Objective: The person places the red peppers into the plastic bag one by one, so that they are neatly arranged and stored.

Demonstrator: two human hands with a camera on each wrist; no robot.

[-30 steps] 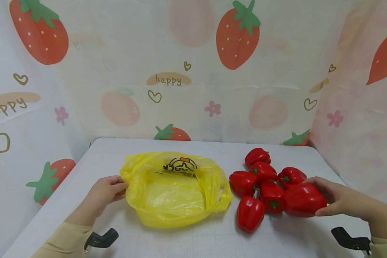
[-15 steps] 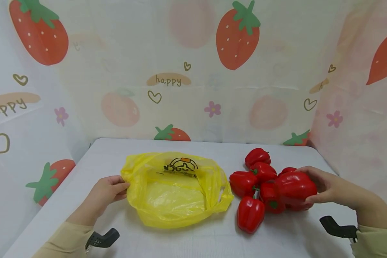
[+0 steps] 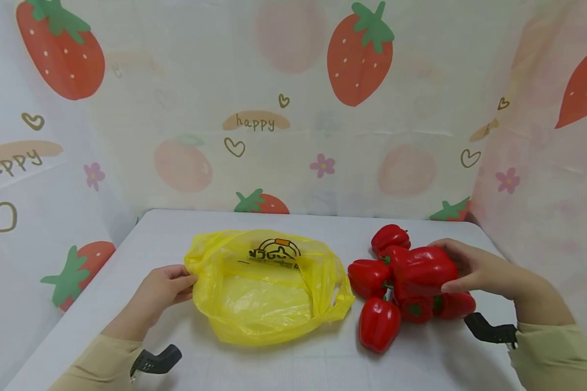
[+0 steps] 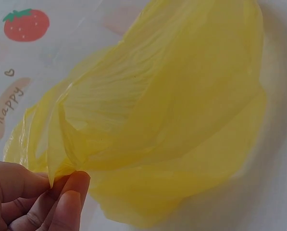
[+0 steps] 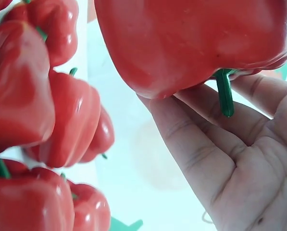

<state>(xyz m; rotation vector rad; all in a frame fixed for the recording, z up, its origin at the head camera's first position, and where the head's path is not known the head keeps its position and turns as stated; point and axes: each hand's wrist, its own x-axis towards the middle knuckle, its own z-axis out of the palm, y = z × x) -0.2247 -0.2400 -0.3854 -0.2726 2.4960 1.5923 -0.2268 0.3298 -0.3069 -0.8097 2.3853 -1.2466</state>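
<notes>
A yellow plastic bag point(image 3: 266, 298) lies on the table with its mouth spread toward me and a black printed logo inside the back wall. My left hand point(image 3: 163, 288) pinches the bag's left rim between thumb and fingers; the left wrist view shows the gathered plastic point(image 4: 66, 168). My right hand point(image 3: 484, 271) holds a red bell pepper point(image 3: 426, 270) raised over the other peppers. In the right wrist view its green stem point(image 5: 224, 94) points toward the palm, and the fingers point(image 5: 196, 144) support it.
Several more red bell peppers lie clustered right of the bag, including a front one point(image 3: 380, 325) and a back one point(image 3: 390, 239). They stand on a white table point(image 3: 303, 369). Strawberry-printed cloth walls point(image 3: 293, 163) enclose the back and sides.
My right hand has lifted the bell pepper and carried it leftward over the cluster, uncovering a pepper below. The left hand and the bag stay nearly still.
</notes>
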